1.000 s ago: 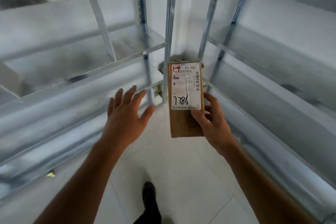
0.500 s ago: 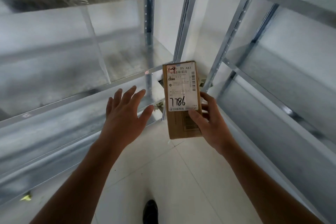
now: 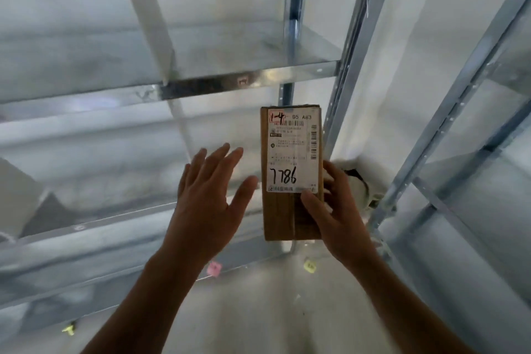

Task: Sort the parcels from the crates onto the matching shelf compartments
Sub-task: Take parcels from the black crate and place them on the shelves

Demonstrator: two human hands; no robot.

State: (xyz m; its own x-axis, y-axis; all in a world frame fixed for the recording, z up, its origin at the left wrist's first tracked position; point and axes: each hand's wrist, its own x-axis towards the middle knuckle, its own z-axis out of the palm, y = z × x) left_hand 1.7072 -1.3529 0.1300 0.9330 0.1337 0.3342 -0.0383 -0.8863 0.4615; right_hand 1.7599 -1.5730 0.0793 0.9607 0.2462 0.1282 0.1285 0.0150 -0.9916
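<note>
Parcel [image 3: 291, 172], a small stiff cardboard box, stands upright at frame centre, pinched low on its right edge by the right hand [image 3: 336, 215]. The left hand [image 3: 207, 204] hovers spread beside it. Likely light; grip bare cardboard, not the slick label [image 3: 293, 152].

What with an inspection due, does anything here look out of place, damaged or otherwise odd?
Yes: three loose scraps lie on the floor, a pink scrap, a yellow scrap and a yellow-green scrap further left. A crumpled wad sits in the corner. The parcel looks undamaged.
</note>
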